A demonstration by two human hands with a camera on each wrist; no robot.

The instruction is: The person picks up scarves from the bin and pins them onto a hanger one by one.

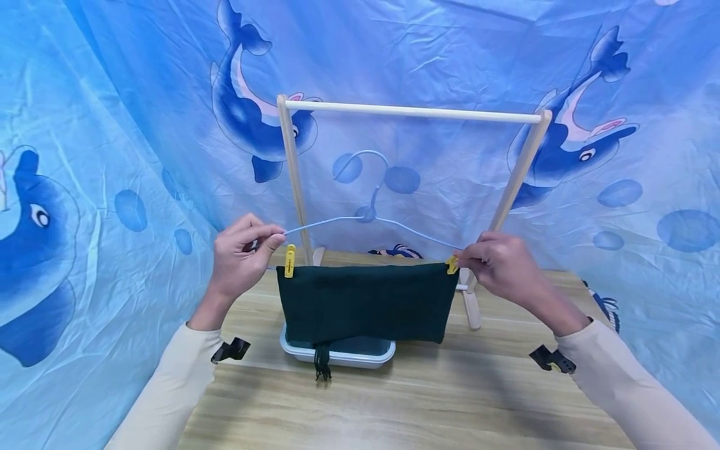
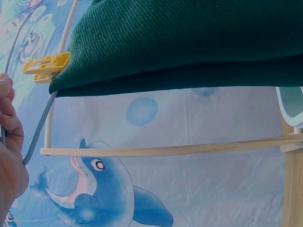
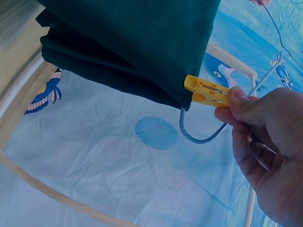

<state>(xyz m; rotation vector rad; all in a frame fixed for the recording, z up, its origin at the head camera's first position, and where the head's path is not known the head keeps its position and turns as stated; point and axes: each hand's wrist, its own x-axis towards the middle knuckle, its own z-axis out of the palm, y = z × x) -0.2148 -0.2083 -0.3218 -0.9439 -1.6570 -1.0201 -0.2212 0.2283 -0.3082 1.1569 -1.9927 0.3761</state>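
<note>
A dark green folded scarf [image 1: 365,303] with a tassel hangs from a light blue wire hanger [image 1: 374,203]. Yellow clothespins sit at its two top corners, a left clothespin [image 1: 289,261] and a right clothespin [image 3: 203,89]. My left hand [image 1: 242,250] pinches the hanger's left shoulder between thumb and fingers, just above the left clothespin. At the other end, the thumb and forefinger of my right hand [image 3: 272,137] pinch the tail of the right clothespin. The hanger wire passes behind those fingers. The hanger's hook points up and stands free of any bar.
Behind the hanger stands a wooden rack [image 1: 413,111] with a white top bar. A pale plastic basin [image 1: 337,359] rests on the wood-grain table [image 1: 360,409], partly covered by the scarf. Blue dolphin-print fabric [image 1: 461,50] surrounds the table at the back and sides.
</note>
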